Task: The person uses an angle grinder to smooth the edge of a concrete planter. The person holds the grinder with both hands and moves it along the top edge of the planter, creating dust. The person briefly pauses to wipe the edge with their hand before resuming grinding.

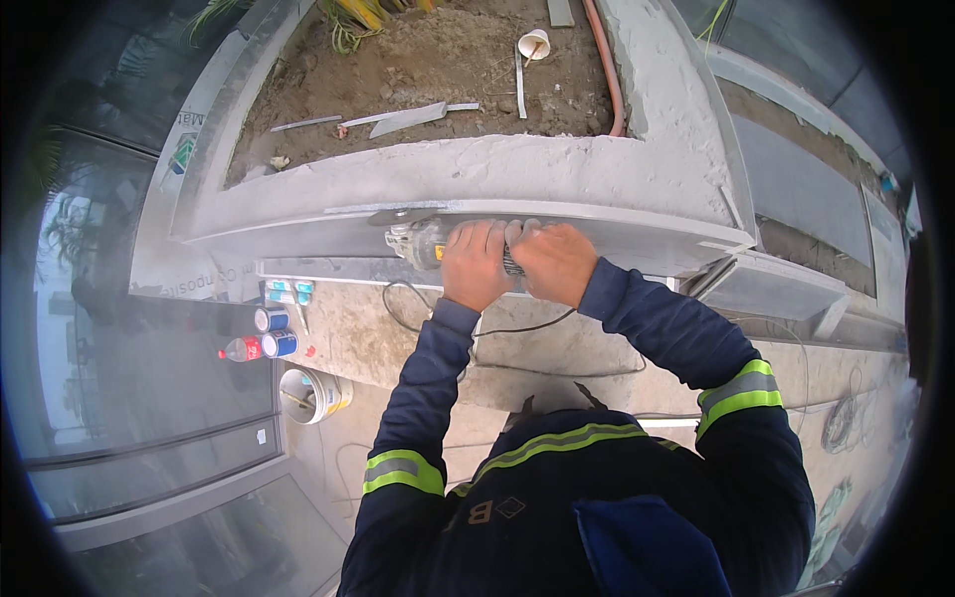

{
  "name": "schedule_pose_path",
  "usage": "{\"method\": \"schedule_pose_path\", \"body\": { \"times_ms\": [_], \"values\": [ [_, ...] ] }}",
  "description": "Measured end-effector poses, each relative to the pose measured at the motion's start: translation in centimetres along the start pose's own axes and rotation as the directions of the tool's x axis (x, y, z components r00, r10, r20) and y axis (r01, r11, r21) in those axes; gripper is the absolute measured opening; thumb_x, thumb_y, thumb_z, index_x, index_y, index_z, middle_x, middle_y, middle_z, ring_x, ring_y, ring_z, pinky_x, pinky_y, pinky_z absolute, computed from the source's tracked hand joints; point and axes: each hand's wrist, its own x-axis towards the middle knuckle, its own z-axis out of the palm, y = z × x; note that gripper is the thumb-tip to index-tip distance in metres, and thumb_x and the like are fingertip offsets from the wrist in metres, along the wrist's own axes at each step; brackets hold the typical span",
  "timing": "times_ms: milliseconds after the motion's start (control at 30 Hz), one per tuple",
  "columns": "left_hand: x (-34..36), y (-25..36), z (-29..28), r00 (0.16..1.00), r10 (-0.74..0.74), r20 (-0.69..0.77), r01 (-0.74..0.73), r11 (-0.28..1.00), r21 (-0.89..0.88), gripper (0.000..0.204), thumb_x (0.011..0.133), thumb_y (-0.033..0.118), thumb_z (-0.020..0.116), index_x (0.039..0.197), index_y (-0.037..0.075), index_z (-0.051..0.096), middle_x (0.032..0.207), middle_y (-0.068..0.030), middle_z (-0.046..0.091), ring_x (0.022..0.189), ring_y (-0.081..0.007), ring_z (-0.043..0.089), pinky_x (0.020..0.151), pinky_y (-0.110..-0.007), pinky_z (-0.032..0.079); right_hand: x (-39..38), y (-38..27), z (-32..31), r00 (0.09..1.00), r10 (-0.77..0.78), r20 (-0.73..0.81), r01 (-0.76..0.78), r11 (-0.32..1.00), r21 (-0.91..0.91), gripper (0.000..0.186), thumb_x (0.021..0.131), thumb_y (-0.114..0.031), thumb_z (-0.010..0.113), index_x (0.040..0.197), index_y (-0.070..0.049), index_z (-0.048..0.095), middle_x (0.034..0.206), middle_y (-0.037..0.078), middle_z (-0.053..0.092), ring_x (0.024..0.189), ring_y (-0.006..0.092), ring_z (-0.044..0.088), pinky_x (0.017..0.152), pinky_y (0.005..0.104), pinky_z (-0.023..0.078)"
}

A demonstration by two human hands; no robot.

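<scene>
Both of my hands are closed around an angle grinder (422,245) at the front of a raised planter. My left hand (476,261) wraps the body just behind the metal head. Beside it, my right hand (553,261) grips farther back along the tool. The head points left, and its disc (402,216) lies at the edge of the pale front panel (328,237), just under the planter's rim (448,171). Whether the disc touches the panel I cannot tell. A dark cord (527,328) loops over the ground below the tool.
Soil (418,80) with offcut strips (410,120), a paper cup (534,45) and an orange pipe (604,70) fills the planter. At left stand cans (280,344), a red-labelled bottle (241,348) and a white bucket (314,396) beside glass panels (149,398). Coiled cable (842,423) lies right.
</scene>
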Motion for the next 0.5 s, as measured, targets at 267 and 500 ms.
{"method": "schedule_pose_path", "body": {
  "times_ms": [267,500],
  "values": [
    [0.7,3.4,-0.7,1.0,0.002,-0.004,-0.002,1.0,-0.03,0.044,0.067,0.011,0.078,0.109,0.005,0.065,0.1,-0.0103,0.066,0.092,-0.032,0.066,0.086,-0.044,0.053,-2.6,-0.8,-3.3,0.995,0.077,0.066,-0.074,0.996,-0.043,0.028,0.076,-0.002,0.067,0.101,0.009,0.062,0.085,0.022,0.07,0.077,0.0362,0.073,0.068,0.0435,0.059],
    [0.6,4.3,0.0,1.0,-0.005,-0.004,0.005,1.0,-0.022,0.042,0.069,0.011,0.078,0.108,0.005,0.065,0.1,-0.0093,0.066,0.092,-0.0306,0.066,0.085,-0.044,0.053,-3.5,-0.3,-3.4,0.996,0.084,0.04,-0.081,0.995,-0.057,0.025,0.076,-0.002,0.066,0.099,0.009,0.061,0.083,0.022,0.069,0.074,0.0365,0.073,0.064,0.0429,0.059]
  ]
}}
